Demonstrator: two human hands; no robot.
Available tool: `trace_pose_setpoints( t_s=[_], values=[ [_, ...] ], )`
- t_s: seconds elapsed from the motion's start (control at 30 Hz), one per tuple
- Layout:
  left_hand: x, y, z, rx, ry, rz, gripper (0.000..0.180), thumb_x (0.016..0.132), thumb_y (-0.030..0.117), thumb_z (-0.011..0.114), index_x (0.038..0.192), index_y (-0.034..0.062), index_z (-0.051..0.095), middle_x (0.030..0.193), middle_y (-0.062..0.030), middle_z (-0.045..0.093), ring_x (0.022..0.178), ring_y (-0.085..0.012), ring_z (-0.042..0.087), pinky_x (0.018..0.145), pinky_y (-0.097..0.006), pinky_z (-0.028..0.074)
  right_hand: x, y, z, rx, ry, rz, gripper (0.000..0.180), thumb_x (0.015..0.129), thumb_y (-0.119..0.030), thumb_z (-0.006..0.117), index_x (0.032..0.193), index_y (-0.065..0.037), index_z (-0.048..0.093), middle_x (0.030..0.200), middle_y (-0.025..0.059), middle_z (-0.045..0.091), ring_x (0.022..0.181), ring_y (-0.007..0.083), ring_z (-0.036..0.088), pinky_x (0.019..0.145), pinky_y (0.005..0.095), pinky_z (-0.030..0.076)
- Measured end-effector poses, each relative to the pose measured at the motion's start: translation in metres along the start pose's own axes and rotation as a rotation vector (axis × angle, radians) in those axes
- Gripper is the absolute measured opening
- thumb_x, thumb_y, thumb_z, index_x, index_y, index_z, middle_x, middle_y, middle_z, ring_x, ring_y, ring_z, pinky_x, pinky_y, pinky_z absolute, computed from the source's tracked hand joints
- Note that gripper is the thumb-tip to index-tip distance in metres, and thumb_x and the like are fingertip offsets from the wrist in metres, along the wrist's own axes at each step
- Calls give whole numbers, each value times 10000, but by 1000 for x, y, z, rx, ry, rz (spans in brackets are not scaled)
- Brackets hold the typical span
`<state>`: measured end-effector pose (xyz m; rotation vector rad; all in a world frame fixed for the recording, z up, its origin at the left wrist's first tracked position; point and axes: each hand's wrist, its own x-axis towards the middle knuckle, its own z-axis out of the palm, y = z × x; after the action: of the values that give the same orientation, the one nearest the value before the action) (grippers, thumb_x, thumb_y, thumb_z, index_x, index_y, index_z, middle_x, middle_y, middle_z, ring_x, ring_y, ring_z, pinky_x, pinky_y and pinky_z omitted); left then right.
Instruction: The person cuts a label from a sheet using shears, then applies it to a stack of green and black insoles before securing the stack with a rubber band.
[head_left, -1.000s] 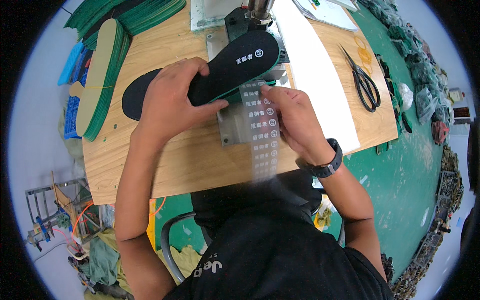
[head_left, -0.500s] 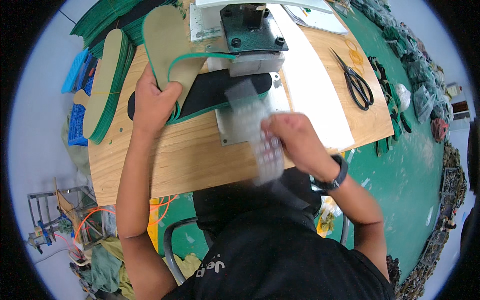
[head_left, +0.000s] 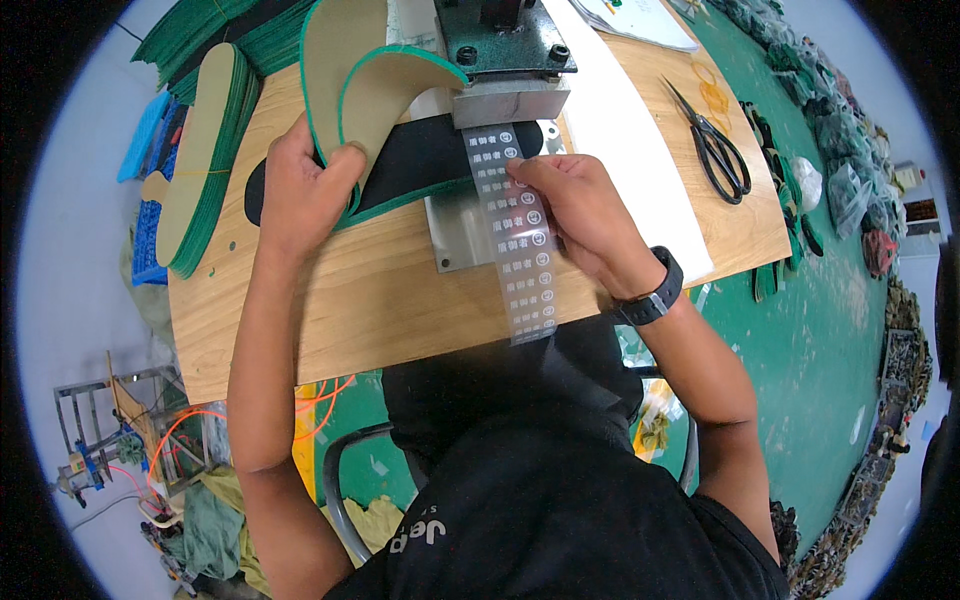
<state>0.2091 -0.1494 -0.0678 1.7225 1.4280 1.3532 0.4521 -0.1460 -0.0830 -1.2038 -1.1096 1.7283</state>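
Note:
My left hand (head_left: 308, 190) is closed round a few insoles (head_left: 338, 75), beige with green edges, bent back and partly folded over. Beneath them a black insole (head_left: 418, 160) lies flat on the machine's metal base plate (head_left: 460, 235). My right hand (head_left: 580, 200) pinches a clear strip of printed transfer labels (head_left: 518, 235) by its right edge. The strip's top end rests over the black insole, right under the metal press block (head_left: 512, 102); its lower end hangs over the table's front edge.
Stacks of insoles (head_left: 205, 170) stand on the left of the wooden table (head_left: 330, 300), beside a blue crate (head_left: 148, 235). Black scissors (head_left: 715, 150) and yellow rubber bands (head_left: 710, 90) lie at the right. A white sheet (head_left: 645, 170) runs alongside the press.
The label strip has come to rest from a blurred swing, its top now over the black insole below the press block. The left hand still grips the insoles, shifted slightly.

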Motion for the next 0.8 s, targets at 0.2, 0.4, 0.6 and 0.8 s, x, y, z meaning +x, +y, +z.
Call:
trace_pose_setpoints(
  t_s=[0.2,0.4,0.6,0.8],
  values=[
    [1,-5,-4,78,-51,-5,209,762,117,543,908,-17,611,682,-1,557,651,-72,452,606,-235,399,0,-1,1,-1,4,12,235,898,-156,572,754,20,632,654,56,622,508,95,551,460,218,411],
    [1,-3,-6,108,-55,22,198,758,123,565,901,-9,604,665,-1,552,631,-72,441,588,-241,400,0,-4,1,31,-1,23,233,896,-155,584,751,22,631,648,48,620,518,91,567,463,209,423],
    [-2,3,-5,293,-95,15,181,765,115,575,905,3,594,616,-64,519,542,-141,434,555,-273,407,4,0,-3,-16,24,48,203,908,-139,594,769,2,637,663,41,635,501,73,567,465,200,453],
    [-1,5,-1,390,-255,69,298,756,195,653,996,28,592,721,-133,593,625,-296,537,628,-353,460,4,2,-3,-25,-3,22,193,909,-144,594,767,-18,624,647,20,607,498,69,556,457,196,434]
  ],
)
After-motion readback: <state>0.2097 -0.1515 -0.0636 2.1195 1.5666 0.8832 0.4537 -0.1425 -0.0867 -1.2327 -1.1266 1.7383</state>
